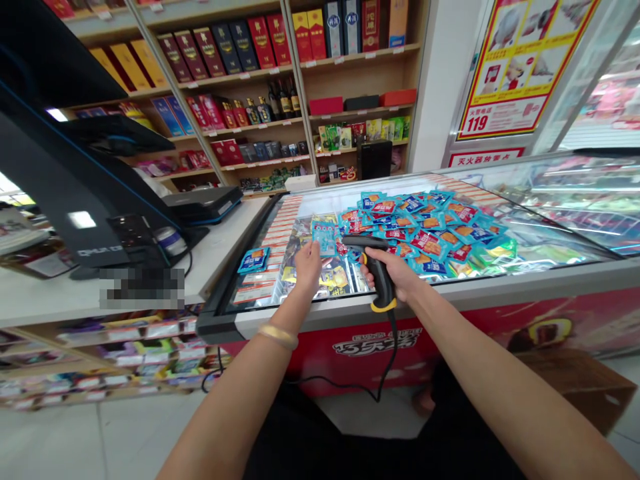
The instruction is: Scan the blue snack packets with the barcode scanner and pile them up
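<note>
Head view: I have the barcode scanner nose-on to a blue snack sachet.
On my feed, the left hand has thumb and fingers pinched together on the sachet, over the glass-topped chest freezer; the right hand is clamped round the scanner's grip. Heaped sachets lie just right of the held one; a small stack lies farther left.

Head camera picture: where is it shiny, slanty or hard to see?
Head view: white glare streaks the freezer's glass top; head view: shelf posts slant, probably wide-lens distortion; head view: blocky squares cover a patch by the black terminal's foot; head view: the blue packet's print at the left hand is too small to read.
</note>
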Demonstrator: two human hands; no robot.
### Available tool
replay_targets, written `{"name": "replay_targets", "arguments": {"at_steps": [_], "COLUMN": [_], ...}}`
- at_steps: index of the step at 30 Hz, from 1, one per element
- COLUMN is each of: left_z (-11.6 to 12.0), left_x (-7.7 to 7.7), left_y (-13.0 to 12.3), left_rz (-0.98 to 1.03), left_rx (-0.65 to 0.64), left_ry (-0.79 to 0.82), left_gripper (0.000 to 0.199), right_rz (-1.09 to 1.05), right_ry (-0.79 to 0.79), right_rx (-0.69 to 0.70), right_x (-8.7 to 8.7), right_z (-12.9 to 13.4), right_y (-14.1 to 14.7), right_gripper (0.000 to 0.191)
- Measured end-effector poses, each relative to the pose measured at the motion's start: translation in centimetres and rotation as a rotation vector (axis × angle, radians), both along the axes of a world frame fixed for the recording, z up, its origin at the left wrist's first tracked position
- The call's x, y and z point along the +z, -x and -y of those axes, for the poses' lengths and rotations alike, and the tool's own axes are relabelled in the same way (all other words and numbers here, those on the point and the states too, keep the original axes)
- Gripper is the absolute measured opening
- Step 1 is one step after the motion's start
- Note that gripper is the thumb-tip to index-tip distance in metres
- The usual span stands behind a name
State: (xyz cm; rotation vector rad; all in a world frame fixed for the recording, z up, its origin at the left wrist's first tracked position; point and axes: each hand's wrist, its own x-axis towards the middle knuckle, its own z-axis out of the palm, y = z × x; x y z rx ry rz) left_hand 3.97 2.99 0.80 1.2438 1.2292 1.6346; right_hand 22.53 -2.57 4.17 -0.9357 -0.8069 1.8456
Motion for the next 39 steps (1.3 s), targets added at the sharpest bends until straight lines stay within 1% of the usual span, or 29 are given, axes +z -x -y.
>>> {"name": "replay_targets", "arguments": {"at_steps": [2, 4, 5, 7, 9, 11, 13, 15, 17, 19, 22, 24, 26, 28, 31, 35, 37, 39], "left_z": [0.1, 0.4, 0.6, 1.1, 1.8, 2.3, 2.6, 2.8, 2.9, 2.9, 2.9, 2.7, 2.3, 1.9, 1.5, 1.6, 1.8, 1.9], "left_x": [0.4, 1.1, 1.4, 2.0, 2.2, 1.9, 1.3, 0.7, 0.3, 0.3, 0.6, 0.7, 0.6, 0.3, 0.0, -0.1, 0.1, 0.4], "left_y": [1.8, 4.6, 6.1, 9.2, 11.7, 13.2, 13.7, 13.5, 13.2, 13.0, 12.6, 11.9, 10.5, 8.3, 3.6, -2.9, -5.4, -7.2], "left_rz": [-0.18, -0.399, -0.502, -0.705, -0.906, -1.103, -1.264, -1.349, -1.359, -1.329, -1.27, -1.22, -1.162, -1.119, -1.112, -1.183, -1.241, -1.307], "left_rx": [0.125, 0.265, 0.325, 0.419, 0.487, 0.491, 0.444, 0.411, 0.42, 0.456, 0.52, 0.517, 0.446, 0.321, 0.097, -0.126, -0.212, -0.249], "left_ry": [-0.1, -0.205, -0.238, -0.256, -0.179, 0.008, 0.197, 0.287, 0.292, 0.259, 0.119, -0.011, -0.141, -0.264, -0.41, -0.467, -0.458, -0.43], "left_gripper": [0.032, 0.034, 0.035, 0.039, 0.044, 0.046, 0.05, 0.058, 0.064, 0.066, 0.066, 0.063, 0.059, 0.055, 0.05, 0.048, 0.048, 0.048], "right_rz": [-0.029, -0.061, -0.077, -0.104, -0.125, -0.143, -0.159, -0.179, -0.195, -0.21, -0.231, -0.227, -0.193, -0.166, -0.125, -0.045, 0.015, 0.059], "right_ry": [0.015, 0.015, 0.013, 0.017, 0.035, 0.061, 0.088, 0.109, 0.118, 0.109, 0.061, 0.024, -0.012, -0.051, -0.103, -0.163, -0.193, -0.211], "right_rx": [0.029, 0.074, 0.092, 0.116, 0.137, 0.153, 0.159, 0.162, 0.161, 0.146, 0.117, 0.104, 0.054, 0.011, -0.036, -0.117, -0.148, -0.172], "right_x": [0.2, 0.4, 0.5, 0.5, 0.4, 0.2, -0.1, -0.2, -0.2, -0.1, 0.1, 0.2, 0.4, 0.4, 0.2, -0.3, -0.4, -0.5], "right_z": [-0.3, -0.8, -1.0, -1.4, -1.8, -2.0, -2.1, -2.0, -1.9, -1.7, -1.4, -1.3, -1.2, -1.0, -0.6, 0.2, 0.7, 1.1], "right_y": [1.1, 2.8, 3.8, 5.7, 7.3, 8.5, 9.1, 9.3, 9.1, 8.5, 6.7, 4.7, 2.3, -0.4, -4.3, -8.2, -9.7, -10.9], "right_gripper": [0.03, 0.029, 0.028, 0.026, 0.024, 0.024, 0.025, 0.026, 0.025, 0.024, 0.023, 0.023, 0.023, 0.02, 0.018, 0.019, 0.021, 0.022]}}
